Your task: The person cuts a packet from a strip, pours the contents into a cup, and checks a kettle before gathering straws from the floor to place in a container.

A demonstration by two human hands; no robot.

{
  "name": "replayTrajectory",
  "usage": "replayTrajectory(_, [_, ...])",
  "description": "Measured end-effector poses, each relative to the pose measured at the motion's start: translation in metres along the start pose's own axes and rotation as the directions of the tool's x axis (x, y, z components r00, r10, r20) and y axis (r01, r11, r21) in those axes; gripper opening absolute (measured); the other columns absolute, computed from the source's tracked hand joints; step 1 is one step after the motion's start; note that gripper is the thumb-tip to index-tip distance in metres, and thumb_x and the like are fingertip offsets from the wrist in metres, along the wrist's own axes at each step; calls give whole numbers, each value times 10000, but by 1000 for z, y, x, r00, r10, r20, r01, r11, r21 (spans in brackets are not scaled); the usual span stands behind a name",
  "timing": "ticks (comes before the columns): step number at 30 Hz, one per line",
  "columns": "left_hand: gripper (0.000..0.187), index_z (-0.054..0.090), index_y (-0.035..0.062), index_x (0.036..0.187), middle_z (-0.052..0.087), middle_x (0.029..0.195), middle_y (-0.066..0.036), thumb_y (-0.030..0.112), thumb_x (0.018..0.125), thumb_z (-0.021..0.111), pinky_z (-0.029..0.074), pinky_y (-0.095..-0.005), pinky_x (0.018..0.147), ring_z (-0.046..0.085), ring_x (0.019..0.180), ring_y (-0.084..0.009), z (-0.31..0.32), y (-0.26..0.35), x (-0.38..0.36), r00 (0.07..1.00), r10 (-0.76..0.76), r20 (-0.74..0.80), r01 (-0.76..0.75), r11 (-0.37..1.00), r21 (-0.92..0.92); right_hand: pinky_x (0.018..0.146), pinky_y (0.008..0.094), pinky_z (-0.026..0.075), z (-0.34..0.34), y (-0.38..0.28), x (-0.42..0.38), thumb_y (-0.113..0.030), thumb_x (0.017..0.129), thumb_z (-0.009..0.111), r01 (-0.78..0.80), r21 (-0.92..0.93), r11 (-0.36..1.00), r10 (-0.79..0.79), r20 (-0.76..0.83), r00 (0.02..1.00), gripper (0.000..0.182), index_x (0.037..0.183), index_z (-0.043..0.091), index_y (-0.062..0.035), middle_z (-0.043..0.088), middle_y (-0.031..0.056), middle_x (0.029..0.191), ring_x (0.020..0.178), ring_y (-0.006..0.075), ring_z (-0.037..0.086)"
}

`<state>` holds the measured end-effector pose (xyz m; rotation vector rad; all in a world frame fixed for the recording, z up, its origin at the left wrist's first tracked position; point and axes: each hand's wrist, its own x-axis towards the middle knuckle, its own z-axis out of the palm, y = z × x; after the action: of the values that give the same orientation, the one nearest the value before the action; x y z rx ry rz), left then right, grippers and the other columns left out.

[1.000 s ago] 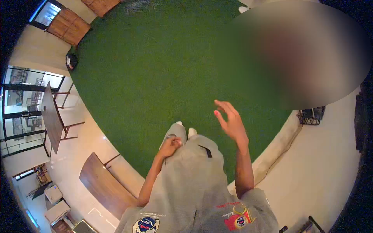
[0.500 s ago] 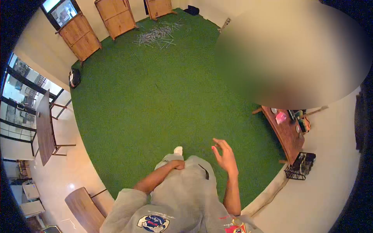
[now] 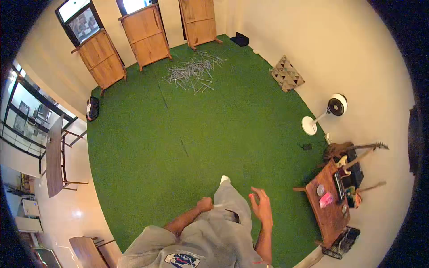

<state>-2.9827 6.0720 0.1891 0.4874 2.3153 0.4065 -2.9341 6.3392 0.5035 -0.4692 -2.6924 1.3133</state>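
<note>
My left hand [image 3: 205, 204] is closed in a fist beside the front of my grey trousers [image 3: 230, 203]. A short pale strip shows between it and the cloth; what the fingers hold is too small to make out. On the other side of my legs, my right hand [image 3: 262, 209] is raised over the green carpet [image 3: 196, 134], its fingers curved and apart with nothing between them. One foot [image 3: 225, 179] in a white sock or shoe reaches forward on the carpet.
A pile of thin grey rods [image 3: 192, 73] lies before upturned wooden tables [image 3: 145, 38]. To the right are a white fan [image 3: 309, 126], guitars [image 3: 342, 161] and a low wooden table [image 3: 325, 219]. A long table [image 3: 54, 156] stands left.
The view has tilted up, bringing the fan, guitars and patterned board into sight. My left hand has moved from the front of my trousers out to their left side. A foot shows farther forward.
</note>
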Motion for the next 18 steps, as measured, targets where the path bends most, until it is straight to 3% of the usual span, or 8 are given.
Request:
replayTrajectory(3, [230, 754, 57, 898, 721, 921, -221, 229, 783, 654, 562, -501, 800, 705, 942, -368, -28, 27, 91, 1000, 7, 23, -10, 996, 92, 870, 403, 513, -28, -3, 105, -140, 926, 643, 87, -38, 995, -84, 67, 994, 305, 1214, 619, -43, 644, 175, 1058, 960, 340, 645])
replayTrajectory(4, [236, 750, 45, 913, 724, 949, -213, 224, 813, 633, 560, -512, 794, 711, 934, -364, -38, 37, 107, 992, 61, -113, -46, 990, 137, 869, 403, 513, -38, -1, 139, -138, 926, 642, 133, -49, 990, -128, 82, 988, 305, 1215, 619, -44, 644, 173, 1050, 961, 342, 643])
replayTrajectory(8, [303, 727, 57, 1015, 711, 1066, -192, 270, 838, 602, 537, -487, 870, 687, 1017, -343, -147, 96, 145, 957, -84, 278, 67, 995, 71, 861, 405, 510, -71, -13, 247, -140, 924, 648, 212, -31, 977, -205, 147, 968, 304, 1214, 621, -54, 650, 167, 1025, 961, 344, 637])
replayTrajectory(11, [359, 710, 51, 1061, 703, 1112, -181, 315, 826, 646, 530, -456, 882, 674, 1037, -343, -171, 96, 205, 943, 140, 301, -100, 985, -144, 866, 391, 512, -63, -3, 334, -139, 922, 658, 225, -10, 974, -220, 160, 962, 302, 1210, 626, -52, 651, 157, 1052, 983, 323, 646])
replayTrajectory(12, [414, 704, 35, 1006, 714, 1063, -172, 404, 821, 672, 531, -436, 851, 677, 986, -348, -157, 78, 223, 935, 318, 159, -247, 902, -354, 866, 379, 512, -54, 3, 355, -119, 922, 657, 247, -30, 968, -240, 157, 958, 298, 1209, 629, -44, 647, 154, 1057, 987, 310, 650])
replayTrajectory(13, [410, 702, 34, 999, 714, 1054, -171, 405, 824, 672, 530, -434, 845, 676, 977, -343, -152, 75, 242, 899, 408, 161, -308, 848, -431, 866, 366, 512, -49, 9, 375, -99, 921, 656, 264, -52, 963, -253, 158, 954, 295, 1208, 632, -35, 643, 151, 1061, 992, 297, 654])
replayTrajectory(14, [407, 700, 34, 991, 714, 1044, -170, 406, 828, 672, 529, -433, 840, 676, 968, -338, -160, 75, 266, 865, 461, 198, -326, 816, -478, 868, 388, 505, -46, -1, 400, -126, 914, 668, 199, 1, 980, -196, 180, 964, 304, 1203, 633, -39, 641, 150, 1028, 961, 313, 645])
replayTrajectory(18, [398, 691, 31, 962, 712, 1007, -165, 411, 843, 671, 527, -428, 817, 676, 932, -318, -232, 79, 370, 738, 513, 438, -345, 845, -409, 846, 392, 505, -9, 4, 502, -178, 921, 661, 281, -26, 959, -272, 170, 947, 313, 1203, 631, -44, 635, 150, 999, 941, 329, 635])
